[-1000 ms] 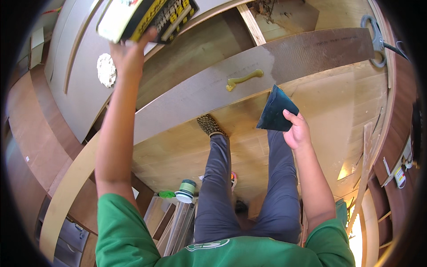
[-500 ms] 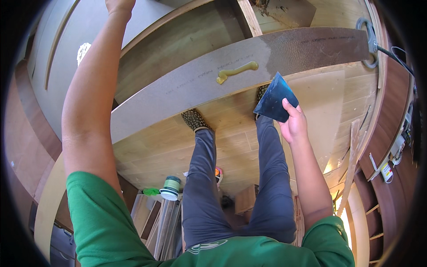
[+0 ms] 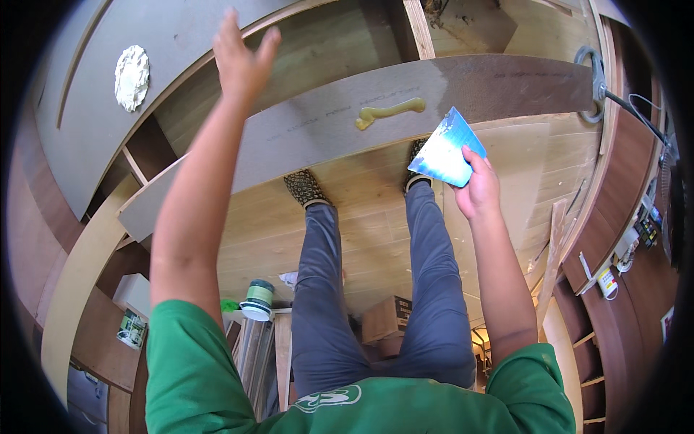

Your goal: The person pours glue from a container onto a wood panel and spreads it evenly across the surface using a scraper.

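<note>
Near the long board [image 3: 311, 126], my right hand [image 3: 479, 189] holds the blue scraper [image 3: 445, 150], which sticks out past my thumb [image 3: 473, 160] and hides my fingertips. My left hand [image 3: 244, 65], spread wide, looks blurry.

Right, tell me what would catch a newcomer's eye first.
Probably the gleaming blue spreader in the right hand. Next, the yellowish streak lying midway along the long board, and the lumpy white patch on the grey panel at upper left. The empty left hand shows between those two.
</note>
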`<state>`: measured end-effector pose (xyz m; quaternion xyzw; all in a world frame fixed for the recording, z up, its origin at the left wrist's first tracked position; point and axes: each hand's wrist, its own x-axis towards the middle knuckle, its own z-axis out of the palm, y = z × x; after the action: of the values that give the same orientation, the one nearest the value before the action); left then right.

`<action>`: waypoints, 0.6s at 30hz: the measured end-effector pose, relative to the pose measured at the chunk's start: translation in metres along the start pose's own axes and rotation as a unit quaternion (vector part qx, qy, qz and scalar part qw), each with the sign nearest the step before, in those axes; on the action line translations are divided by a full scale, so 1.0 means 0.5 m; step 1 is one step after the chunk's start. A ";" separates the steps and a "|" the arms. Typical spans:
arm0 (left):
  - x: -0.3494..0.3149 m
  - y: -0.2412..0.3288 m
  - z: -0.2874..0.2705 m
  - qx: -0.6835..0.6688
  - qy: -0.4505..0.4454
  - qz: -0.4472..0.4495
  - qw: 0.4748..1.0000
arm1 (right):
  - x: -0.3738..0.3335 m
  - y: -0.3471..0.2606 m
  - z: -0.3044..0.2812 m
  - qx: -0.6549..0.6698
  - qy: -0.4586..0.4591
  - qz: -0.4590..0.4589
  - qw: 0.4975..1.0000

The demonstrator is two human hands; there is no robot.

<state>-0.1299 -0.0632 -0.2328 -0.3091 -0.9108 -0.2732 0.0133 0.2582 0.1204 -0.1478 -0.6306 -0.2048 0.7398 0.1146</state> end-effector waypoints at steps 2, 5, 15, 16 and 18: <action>-0.144 -0.040 -0.001 0.062 -0.061 0.073 0.994 | -0.004 -0.006 0.015 -0.039 0.000 -0.009 0.999; -0.288 -0.026 0.000 0.123 -0.153 0.008 0.980 | 0.005 -0.023 0.004 -0.128 -0.024 -0.074 0.989; -0.376 -0.036 0.031 0.168 -0.151 -0.067 0.972 | 0.023 -0.213 0.066 -0.787 -0.011 -0.486 0.381; -0.375 -0.032 0.031 0.166 -0.154 -0.069 0.972 | 0.027 -0.220 0.067 -0.788 -0.047 -0.480 0.383; -0.372 -0.028 0.030 0.166 -0.157 -0.073 0.971 | 0.024 -0.212 0.090 -0.795 -0.054 -0.403 0.450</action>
<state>0.0144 -0.1683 -0.2882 -0.2740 -0.9543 -0.0662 -0.0988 0.2026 0.2129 -0.1056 -0.2522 -0.9406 0.1584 -0.1630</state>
